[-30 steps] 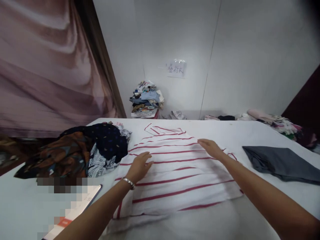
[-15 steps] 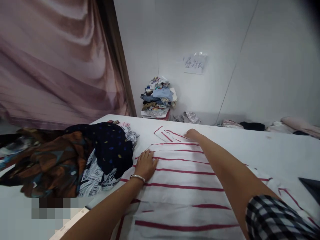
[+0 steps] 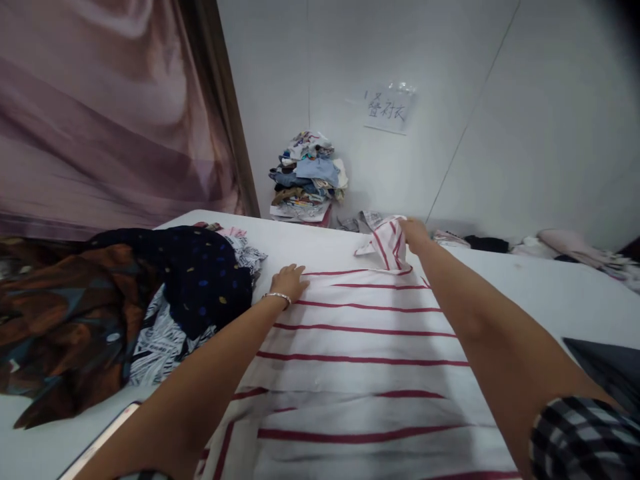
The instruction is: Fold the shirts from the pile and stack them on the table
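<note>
A white shirt (image 3: 360,343) with dark red stripes lies spread on the white table, its collar end away from me. My right hand (image 3: 415,235) is closed on the shirt's collar and lifts it off the tabletop. At the shirt's upper left edge, my left hand (image 3: 290,283) rests palm down with its fingers stretched out. Its fingertips touch the fabric near the shoulder. Part of the shirt's right side is hidden behind my right forearm.
Loose garments, among them a navy patterned one (image 3: 210,273) and a brown one (image 3: 70,320), are heaped on the left. A stack of folded clothes (image 3: 307,177) stands at the back by the wall. A dark flat thing (image 3: 600,367) lies at right.
My right hand has raised the collar and moved it right and away from me. My left hand has slid forward to the shirt's upper left edge. The view has shifted slightly.
</note>
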Motion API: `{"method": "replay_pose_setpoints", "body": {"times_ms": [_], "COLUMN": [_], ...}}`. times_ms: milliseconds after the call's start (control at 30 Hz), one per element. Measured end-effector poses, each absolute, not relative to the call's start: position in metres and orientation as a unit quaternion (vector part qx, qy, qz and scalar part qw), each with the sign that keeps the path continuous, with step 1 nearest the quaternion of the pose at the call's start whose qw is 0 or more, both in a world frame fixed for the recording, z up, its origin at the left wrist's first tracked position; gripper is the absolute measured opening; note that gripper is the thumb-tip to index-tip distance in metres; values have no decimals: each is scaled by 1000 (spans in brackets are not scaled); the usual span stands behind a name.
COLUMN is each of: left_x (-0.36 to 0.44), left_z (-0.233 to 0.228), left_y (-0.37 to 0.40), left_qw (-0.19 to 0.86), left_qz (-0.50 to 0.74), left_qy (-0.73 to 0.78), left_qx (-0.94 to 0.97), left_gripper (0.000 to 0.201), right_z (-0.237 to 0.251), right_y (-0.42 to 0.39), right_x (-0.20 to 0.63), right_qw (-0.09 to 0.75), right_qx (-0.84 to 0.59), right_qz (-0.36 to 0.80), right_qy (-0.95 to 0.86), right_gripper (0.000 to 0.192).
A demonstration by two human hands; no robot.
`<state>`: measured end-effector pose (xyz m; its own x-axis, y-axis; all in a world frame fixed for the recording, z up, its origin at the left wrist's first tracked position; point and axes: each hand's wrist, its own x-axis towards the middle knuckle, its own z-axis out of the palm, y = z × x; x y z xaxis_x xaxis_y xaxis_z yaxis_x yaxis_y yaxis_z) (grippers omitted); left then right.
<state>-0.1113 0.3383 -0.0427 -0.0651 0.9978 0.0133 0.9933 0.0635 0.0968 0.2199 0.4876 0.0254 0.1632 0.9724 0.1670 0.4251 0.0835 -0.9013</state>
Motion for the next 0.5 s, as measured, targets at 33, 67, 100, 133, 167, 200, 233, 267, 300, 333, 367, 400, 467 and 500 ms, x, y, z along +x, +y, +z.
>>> {"method": "replay_pose_setpoints", "body": {"times_ms": [33, 67, 100, 133, 167, 200, 233, 267, 300, 333, 367, 400, 467, 500], "left_x": [-110, -109, -107, -104, -102, -99, -97, -96, -96, -96, -97, -98, -101, -102], "left_z": [-43, -43, -42, -40, -37, -34, -30, -25, -19, -13, -7, 0, 13, 20], "left_y": [346, 352, 356, 360, 362, 362, 362, 361, 358, 355, 351, 347, 335, 327], "left_qw": [35, 39, 40, 39, 37, 32, 25, 15, 4, -8, -21, -34, -62, -75], "left_qz": [34, 30, 25, 20, 17, 18, 22, 30, 41, 52, 66, 81, 114, 130], "left_qy": [725, 722, 719, 717, 715, 713, 711, 710, 709, 710, 711, 709, 696, 686], "left_qx": [687, 691, 693, 695, 698, 700, 702, 704, 704, 702, 700, 700, 707, 712], "left_gripper": [52, 51, 48, 43, 38, 32, 28, 26, 26, 27, 28, 27, 23, 21], "right_z": [32, 38, 43, 47, 50, 52, 54, 56, 58, 61, 64, 67, 76, 81], "right_y": [485, 482, 478, 473, 468, 462, 456, 449, 441, 432, 421, 408, 375, 355], "right_x": [234, 248, 261, 274, 285, 295, 304, 311, 318, 324, 328, 332, 336, 337], "right_qw": [488, 513, 537, 561, 584, 606, 626, 643, 660, 681, 705, 730, 768, 778], "right_qx": [-602, -595, -586, -574, -562, -549, -535, -524, -509, -485, -451, -409, -323, -288], "right_qz": [310, 321, 332, 340, 346, 350, 353, 353, 355, 361, 371, 384, 408, 414], "right_qy": [-551, -528, -508, -490, -473, -457, -444, -434, -424, -413, -402, -390, -374, -374], "right_gripper": [17, 15, 12, 11, 11, 13, 14, 14, 14, 14, 13, 13, 15, 15]}}
